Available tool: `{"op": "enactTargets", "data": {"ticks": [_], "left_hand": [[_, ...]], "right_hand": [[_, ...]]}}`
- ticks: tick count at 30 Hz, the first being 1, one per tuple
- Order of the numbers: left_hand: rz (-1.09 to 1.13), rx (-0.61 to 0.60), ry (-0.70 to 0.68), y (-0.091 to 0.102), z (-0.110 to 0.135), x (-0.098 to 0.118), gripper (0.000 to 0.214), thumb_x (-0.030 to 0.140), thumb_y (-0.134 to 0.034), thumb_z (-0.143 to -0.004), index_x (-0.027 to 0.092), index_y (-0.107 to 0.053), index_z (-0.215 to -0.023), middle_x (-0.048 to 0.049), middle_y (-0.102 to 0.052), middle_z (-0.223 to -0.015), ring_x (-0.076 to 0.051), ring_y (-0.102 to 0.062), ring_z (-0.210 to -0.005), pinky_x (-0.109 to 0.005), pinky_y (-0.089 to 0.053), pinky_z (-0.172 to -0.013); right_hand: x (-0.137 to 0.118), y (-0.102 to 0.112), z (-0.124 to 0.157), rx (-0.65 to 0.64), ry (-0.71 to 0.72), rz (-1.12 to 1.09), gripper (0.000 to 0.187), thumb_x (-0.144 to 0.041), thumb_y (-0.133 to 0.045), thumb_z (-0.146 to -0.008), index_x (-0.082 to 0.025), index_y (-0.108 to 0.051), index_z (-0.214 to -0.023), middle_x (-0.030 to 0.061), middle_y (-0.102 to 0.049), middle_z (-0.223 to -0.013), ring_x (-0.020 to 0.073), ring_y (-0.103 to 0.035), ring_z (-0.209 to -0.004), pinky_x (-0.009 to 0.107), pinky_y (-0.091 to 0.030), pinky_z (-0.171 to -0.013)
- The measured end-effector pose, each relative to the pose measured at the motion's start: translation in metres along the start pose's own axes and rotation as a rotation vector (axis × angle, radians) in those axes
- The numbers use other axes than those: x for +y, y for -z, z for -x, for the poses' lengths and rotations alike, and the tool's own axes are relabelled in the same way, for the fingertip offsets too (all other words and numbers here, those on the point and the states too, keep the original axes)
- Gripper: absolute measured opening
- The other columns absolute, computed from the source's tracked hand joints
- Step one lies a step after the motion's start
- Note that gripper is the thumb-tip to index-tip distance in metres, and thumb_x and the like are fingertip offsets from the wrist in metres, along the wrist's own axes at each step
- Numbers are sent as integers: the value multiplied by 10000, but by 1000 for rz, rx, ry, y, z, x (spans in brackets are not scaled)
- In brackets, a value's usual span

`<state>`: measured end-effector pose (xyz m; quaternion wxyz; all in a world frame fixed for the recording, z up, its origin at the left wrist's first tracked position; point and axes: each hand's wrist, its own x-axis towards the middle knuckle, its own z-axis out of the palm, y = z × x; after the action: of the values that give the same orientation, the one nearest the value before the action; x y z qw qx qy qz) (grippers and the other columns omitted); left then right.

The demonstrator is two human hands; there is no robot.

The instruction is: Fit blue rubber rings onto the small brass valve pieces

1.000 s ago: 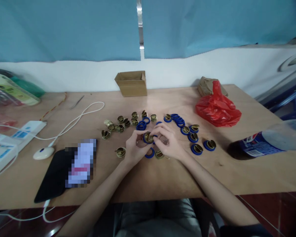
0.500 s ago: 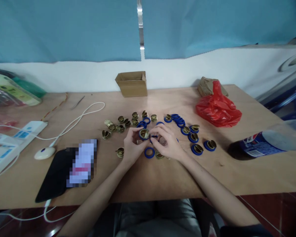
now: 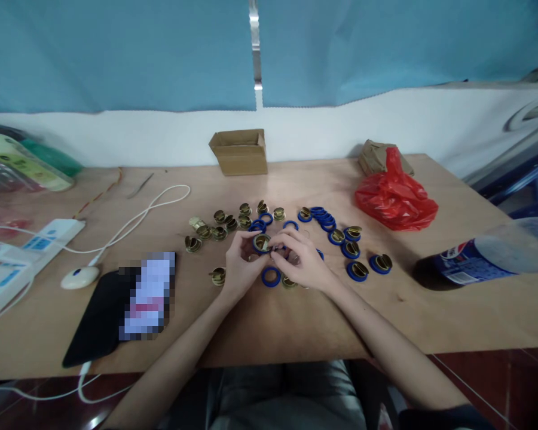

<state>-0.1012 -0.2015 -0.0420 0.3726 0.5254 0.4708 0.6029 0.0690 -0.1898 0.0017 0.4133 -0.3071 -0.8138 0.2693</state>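
Note:
Between thumb and fingers my left hand (image 3: 244,263) grips a round brass-coloured fitting (image 3: 260,242) with a blue ring around it, its hollow side toward me. My right hand (image 3: 302,257) is closed in a pinch at the fitting's right edge; whatever its fingertips hold is hidden. Just below lies a loose blue ring (image 3: 271,276). Several brass fittings without rings (image 3: 219,233) sit to the left and behind my hands. On the right, several fittings with blue rings (image 3: 357,270) stand near a row of overlapping blue rings (image 3: 323,218).
An open cardboard box (image 3: 240,155) stands by the wall. At right are a red plastic bag (image 3: 397,197) and a cola bottle (image 3: 470,260) on its side. Two phones (image 3: 94,316), white cables and a power strip (image 3: 31,263) occupy the left.
My right hand's fingertips have shifted slightly left, further over the fitting's edge. My left hand keeps its grip in nearly the same place.

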Motion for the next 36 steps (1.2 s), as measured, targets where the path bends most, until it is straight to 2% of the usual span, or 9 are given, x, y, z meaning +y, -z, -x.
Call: {"op": "enactTargets", "data": {"ticks": [4,7,13,19,24,30,36], "left_hand": [[13,-7,1,-1,1,0,448,180,-803,-646,189,-604,-1047,-37,-703,-951,-166,-701,-857,-265,-559,-738],[28,-16,-3,-2,1,1,465,166,-812,-630,192,-606,-1046,-35,-704,-954,-163,-699,-850,-260,-558,-731],[13,-15,1,-3,1,3,446,167,-811,-633,191,-610,-1030,-34,-699,-933,-161,-696,-839,-261,-558,-738],[34,-47,24,-5,4,1,460,179,-827,-637,192,-608,-1041,-36,-699,-940,-156,-698,-838,-259,-558,-759],[93,-73,58,-6,3,1,462,208,-846,-637,199,-612,-1035,-39,-704,-950,-156,-702,-848,-258,-568,-755],[105,-131,108,-3,-1,0,478,251,-876,-612,197,-631,-1019,-47,-729,-955,-172,-717,-854,-282,-589,-769],[70,-170,116,-3,-1,4,507,308,-845,-686,205,-651,-1142,-85,-742,-1070,-208,-731,-934,-305,-609,-770]], "right_hand": [[3,0,1,-58,-30,-2,159,-187,-584,-916,-203,-613,-1071,46,-603,-978,162,-591,-841,318,-521,-770],[4,-1,1,-46,-41,-17,195,-210,-594,-915,-206,-594,-1110,42,-615,-970,163,-599,-831,312,-520,-753],[3,0,1,14,-35,16,84,-223,-605,-907,-206,-588,-988,21,-602,-874,165,-586,-789,308,-507,-730],[3,1,1,-17,-13,29,25,-217,-598,-913,-196,-601,-926,24,-584,-902,138,-555,-742,282,-480,-705],[5,0,2,-21,-20,37,47,-227,-606,-907,-196,-616,-941,27,-596,-910,144,-563,-757,285,-479,-713],[6,0,1,15,-55,36,183,-256,-633,-910,-204,-614,-1085,13,-633,-860,149,-584,-733,287,-490,-704],[6,-1,-1,33,-108,36,138,-340,-591,-966,-203,-604,-974,4,-613,-795,146,-573,-698,266,-461,-634]]}}
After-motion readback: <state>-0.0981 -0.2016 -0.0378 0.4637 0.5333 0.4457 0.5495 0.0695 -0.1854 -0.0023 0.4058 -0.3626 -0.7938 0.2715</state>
